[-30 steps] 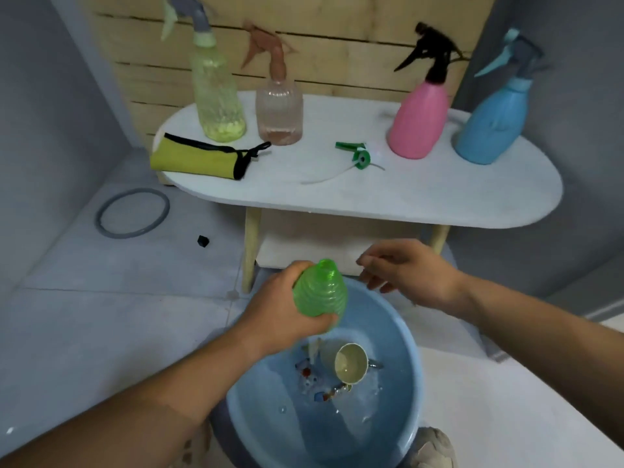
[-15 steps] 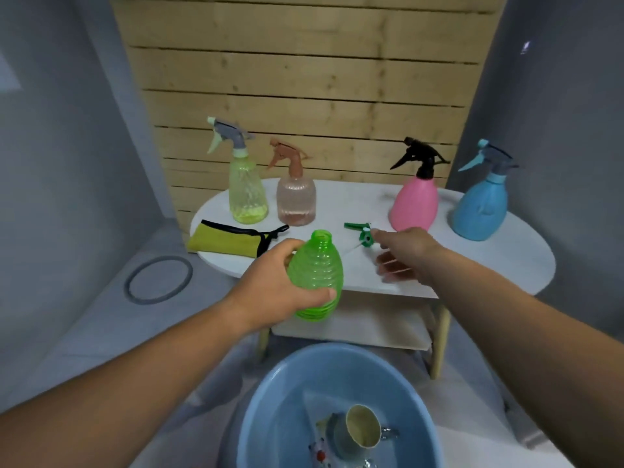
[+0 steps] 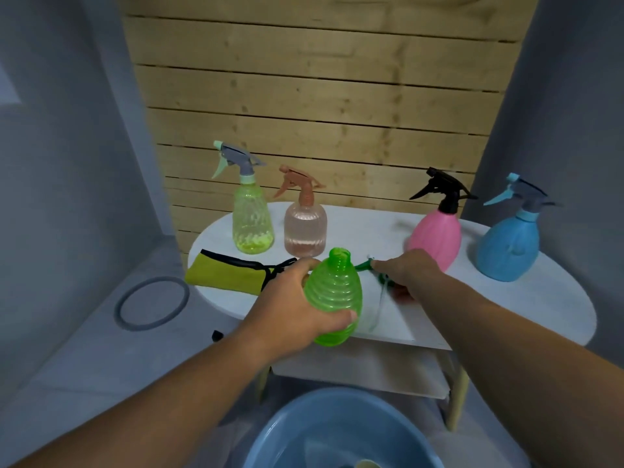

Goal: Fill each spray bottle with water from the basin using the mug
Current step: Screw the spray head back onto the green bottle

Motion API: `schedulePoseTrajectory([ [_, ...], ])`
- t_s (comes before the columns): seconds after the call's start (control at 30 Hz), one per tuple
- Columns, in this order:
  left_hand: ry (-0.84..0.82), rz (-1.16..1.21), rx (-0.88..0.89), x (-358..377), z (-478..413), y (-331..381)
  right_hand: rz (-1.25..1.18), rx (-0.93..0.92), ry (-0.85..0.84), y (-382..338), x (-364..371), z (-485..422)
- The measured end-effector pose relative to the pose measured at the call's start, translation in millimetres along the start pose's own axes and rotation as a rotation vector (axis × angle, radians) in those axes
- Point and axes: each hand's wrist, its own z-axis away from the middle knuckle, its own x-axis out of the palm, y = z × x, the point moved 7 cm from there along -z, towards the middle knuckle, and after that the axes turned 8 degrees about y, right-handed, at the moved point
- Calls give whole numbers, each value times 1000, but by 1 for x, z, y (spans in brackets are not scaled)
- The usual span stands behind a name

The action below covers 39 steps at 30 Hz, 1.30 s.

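A white table (image 3: 366, 228) backs the green bottle (image 3: 334, 292), gripped upright, mouth up, in the left hand (image 3: 287, 309); just right of the bottle the right hand (image 3: 408, 275) pinches the sprayer (image 3: 363, 265), tube dangling.

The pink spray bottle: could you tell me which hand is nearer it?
Right. The right hand is just in front of the pink spray bottle; the left hand is farther left.
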Motion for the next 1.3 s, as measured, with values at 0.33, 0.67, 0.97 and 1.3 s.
schedulePoseTrajectory([
  [0.33,11,-14,-10,3,-3,-5,-141,25,-96,10,-5,2],
  [0.67,0,-27,-36,23,-8,-10,-641,-153,-118,-31,-71,60],
  [0.97,12,-2,-33,40,-15,-12,-1129,-485,83,-87,-142,107],
  [1.3,9,27,-50,51,-23,-12,-1123,-621,125,-99,-123,116],
])
